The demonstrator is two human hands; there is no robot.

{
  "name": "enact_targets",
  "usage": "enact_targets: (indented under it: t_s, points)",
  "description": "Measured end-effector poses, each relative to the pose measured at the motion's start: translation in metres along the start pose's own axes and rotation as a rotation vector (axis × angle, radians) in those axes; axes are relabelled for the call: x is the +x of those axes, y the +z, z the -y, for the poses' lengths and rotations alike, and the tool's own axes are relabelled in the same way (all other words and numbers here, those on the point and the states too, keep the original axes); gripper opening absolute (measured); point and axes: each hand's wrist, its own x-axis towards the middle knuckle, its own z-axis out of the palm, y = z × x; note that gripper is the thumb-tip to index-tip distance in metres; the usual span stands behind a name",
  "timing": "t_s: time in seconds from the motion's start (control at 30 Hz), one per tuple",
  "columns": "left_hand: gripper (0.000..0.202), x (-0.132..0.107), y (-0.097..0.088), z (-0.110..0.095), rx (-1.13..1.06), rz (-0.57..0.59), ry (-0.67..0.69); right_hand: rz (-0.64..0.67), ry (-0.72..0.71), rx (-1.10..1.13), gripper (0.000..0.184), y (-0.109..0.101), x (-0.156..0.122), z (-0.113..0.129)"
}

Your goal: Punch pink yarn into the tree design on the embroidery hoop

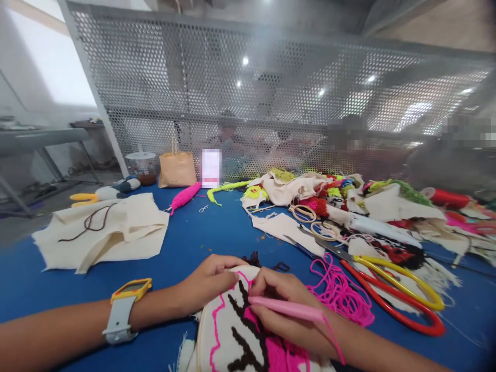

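the hooped cloth (225,333) lies at the near edge of the blue worktop (194,237), left hand (207,287) clamped on its rim, right hand (289,323) grasping a pink punch needle (287,308), which i'd hold upright with the pink yarn (341,295) slack.

A craft workshop
Yarn (341,294), cloth scraps (104,232) and scissors (387,292) are lying beyond the fingers (267,276) on a blue table (201,232).

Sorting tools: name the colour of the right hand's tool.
Pink: the punch needle, head view.
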Motion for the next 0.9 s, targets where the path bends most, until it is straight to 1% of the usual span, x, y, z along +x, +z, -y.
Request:
enact_targets:
  t_s: [0.13,0.23,0.3,0.4,0.43,0.47,0.5,0.53,0.6,0.63,0.67,0.7,0.73,0.8,0.87,0.9]
  points:
    - [0.036,-0.001,-0.002,0.001,0.047,-0.039,0.020,-0.022,-0.031,-0.009,0.013,0.006,0.000,-0.004]
    - [0.036,-0.002,-0.004,0.002,0.061,-0.006,0.026,0.010,-0.003,0.046,0.017,0.000,0.002,-0.008]
    - [0.035,-0.003,-0.004,0.002,0.072,0.032,0.022,0.079,0.027,0.088,0.021,-0.013,0.004,-0.008]
    - [0.033,-0.007,-0.003,0.000,0.080,0.068,0.013,0.237,0.075,0.128,0.034,-0.042,0.002,-0.006]
    - [0.033,-0.008,-0.003,-0.001,0.079,0.074,0.009,0.265,0.091,0.134,0.032,-0.053,-0.001,-0.005]
    - [0.033,-0.008,-0.003,-0.001,0.077,0.079,0.007,0.256,0.101,0.136,0.027,-0.063,-0.006,-0.006]
    - [0.033,-0.009,-0.002,-0.002,0.073,0.084,0.005,0.198,0.104,0.136,0.021,-0.072,-0.013,-0.007]
    - [0.032,-0.009,-0.002,-0.002,0.069,0.089,0.004,0.098,0.096,0.137,0.017,-0.080,-0.022,-0.008]
    - [0.031,-0.009,-0.002,-0.002,0.057,0.103,0.006,-0.168,0.058,0.135,0.015,-0.087,-0.047,-0.011]
    - [0.031,-0.009,-0.002,-0.002,0.051,0.110,0.008,-0.285,0.039,0.135,0.015,-0.087,-0.062,-0.011]
    - [0.030,-0.009,-0.002,-0.002,0.046,0.119,0.011,-0.361,0.028,0.137,0.017,-0.083,-0.077,-0.010]
    - [0.030,-0.008,-0.002,-0.001,0.042,0.126,0.015,-0.392,0.033,0.142,0.020,-0.076,-0.091,-0.008]
    - [0.029,-0.008,-0.002,-0.001,0.040,0.133,0.020,-0.377,0.049,0.150,0.025,-0.066,-0.104,-0.005]
    - [0.029,-0.008,-0.002,-0.002,0.039,0.141,0.029,-0.263,0.121,0.158,0.030,-0.039,-0.120,0.004]
    - [0.029,-0.009,-0.002,-0.002,0.040,0.144,0.033,-0.111,0.205,0.143,0.032,-0.014,-0.122,0.013]
    - [0.029,-0.010,-0.001,-0.003,0.042,0.143,0.033,-0.050,0.241,0.124,0.033,-0.005,-0.118,0.017]
